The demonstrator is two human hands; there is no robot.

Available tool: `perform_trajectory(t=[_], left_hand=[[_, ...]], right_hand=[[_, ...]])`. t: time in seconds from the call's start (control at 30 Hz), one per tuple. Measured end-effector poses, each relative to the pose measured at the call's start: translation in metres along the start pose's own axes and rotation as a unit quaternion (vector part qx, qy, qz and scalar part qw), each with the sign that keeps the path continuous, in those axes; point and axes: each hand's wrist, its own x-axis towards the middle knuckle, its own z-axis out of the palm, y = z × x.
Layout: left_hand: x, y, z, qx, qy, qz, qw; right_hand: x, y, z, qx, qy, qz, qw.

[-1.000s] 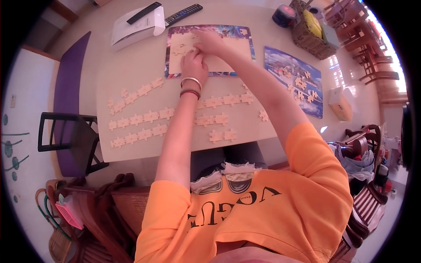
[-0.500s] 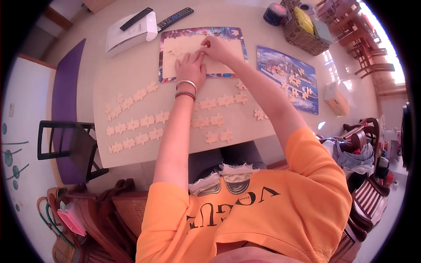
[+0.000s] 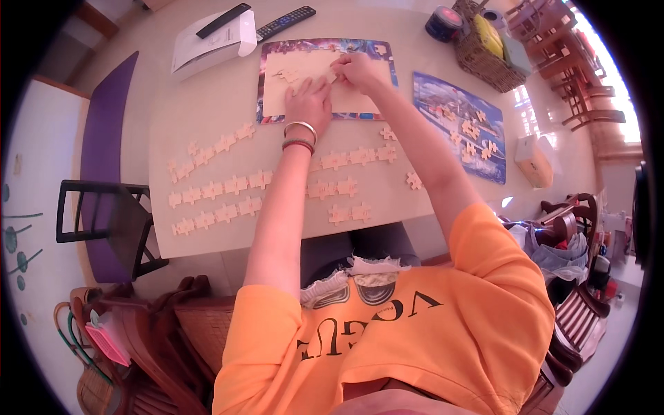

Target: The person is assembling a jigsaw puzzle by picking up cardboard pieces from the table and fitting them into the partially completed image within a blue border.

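A jigsaw board [image 3: 271, 111] with a colourful border and a bare pale middle lies on the table. My left hand [image 3: 309, 105] rests flat on its lower part, fingers spread. Just right of those fingertips, my right hand [image 3: 356, 71] is closed in a pinch over the board. A small pale puzzle piece shows at its fingertips, mostly covered by them. Several loose pale pieces [image 3: 290, 75] lie on the board's left part, above my left hand. Nearer to me, rows of pale puzzle pieces [image 3: 235, 184] lie on the table, partly hidden by my left forearm.
Right of the board is a blue picture puzzle [image 3: 430, 90] with loose pieces on it. A white box [image 3: 207, 52] and a remote control [image 3: 287, 23] stand at the far left. A wicker basket [image 3: 477, 62], a dark jar [image 3: 443, 25] and a small carton [image 3: 534, 162] are on the right.
The table and board sit slightly higher and further right in the picture, as the view has shifted a little. Both hands stay close together over the board, the right one still pinched.
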Motion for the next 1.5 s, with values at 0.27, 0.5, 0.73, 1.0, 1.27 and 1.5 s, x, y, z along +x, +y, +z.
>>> perform_trajectory(t=[0.27, 0.5, 0.73, 1.0, 1.27, 1.5], left_hand=[[0.002, -0.003, -0.010, -0.187, 0.089, -0.054, 0.977], [0.003, -0.006, -0.009, -0.248, 0.042, -0.071, 0.965], [0.001, 0.001, -0.016, -0.292, 0.047, -0.113, 0.949], [0.004, 0.002, -0.017, -0.300, 0.057, -0.080, 0.949], [0.003, 0.003, -0.013, -0.297, 0.070, -0.079, 0.949], [0.004, 0.001, -0.015, -0.292, 0.075, -0.075, 0.951]], right_hand=[[-0.017, 0.004, -0.009, 0.157, -0.138, -0.034, 0.977], [-0.018, 0.007, -0.006, 0.246, -0.203, 0.039, 0.947], [-0.014, 0.017, -0.009, 0.316, -0.147, 0.073, 0.935], [0.038, 0.007, -0.027, -0.023, 0.098, -0.188, 0.977], [0.046, 0.017, -0.020, -0.232, 0.073, -0.414, 0.877], [0.041, 0.023, -0.017, -0.271, 0.056, -0.466, 0.840]])
